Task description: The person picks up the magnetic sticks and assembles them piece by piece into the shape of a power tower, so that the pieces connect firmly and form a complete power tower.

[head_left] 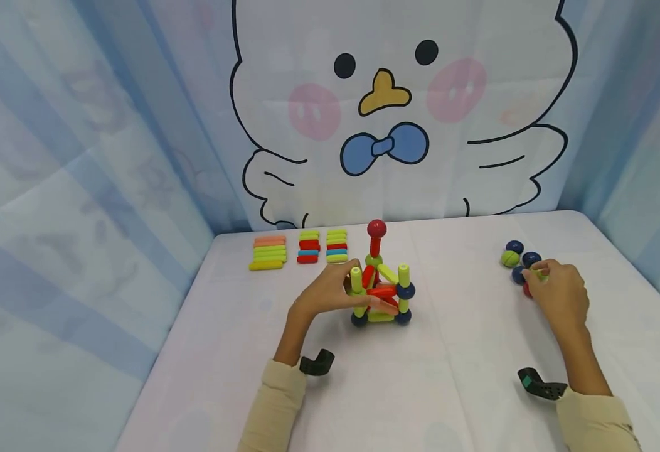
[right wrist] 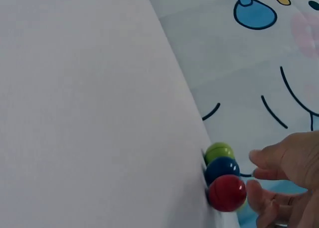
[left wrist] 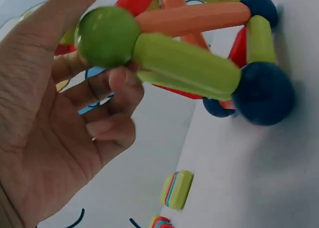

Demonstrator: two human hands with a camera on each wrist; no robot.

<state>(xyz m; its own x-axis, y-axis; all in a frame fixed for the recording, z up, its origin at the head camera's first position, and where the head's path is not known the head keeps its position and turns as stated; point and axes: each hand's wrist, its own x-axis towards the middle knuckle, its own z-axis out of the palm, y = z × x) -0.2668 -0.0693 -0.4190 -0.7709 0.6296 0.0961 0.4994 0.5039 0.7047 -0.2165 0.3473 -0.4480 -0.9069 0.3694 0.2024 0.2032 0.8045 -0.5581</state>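
Observation:
A building-toy frame of magnetic rods and balls [head_left: 381, 292] stands on the table in front of me, with a red rod and red ball [head_left: 376, 228] rising at its back. My left hand [head_left: 335, 290] holds its left side, the thumb and fingers about the corner with a green ball [left wrist: 108, 36]. My right hand [head_left: 561, 295] is at a cluster of loose balls on the right, fingers bent and thumb apart. A red ball [right wrist: 227, 193], a blue ball [right wrist: 223, 169] and a green ball [right wrist: 219, 152] lie beside its fingertips. Its fingers partly hide another green ball [head_left: 541, 274].
Sorted rods lie in three stacks at the back left: an orange, green and yellow stack [head_left: 270, 251] and two mixed stacks [head_left: 308, 247] [head_left: 337, 246]. A curtain with a cartoon bird [head_left: 386, 188] hangs behind the white table [head_left: 448, 389].

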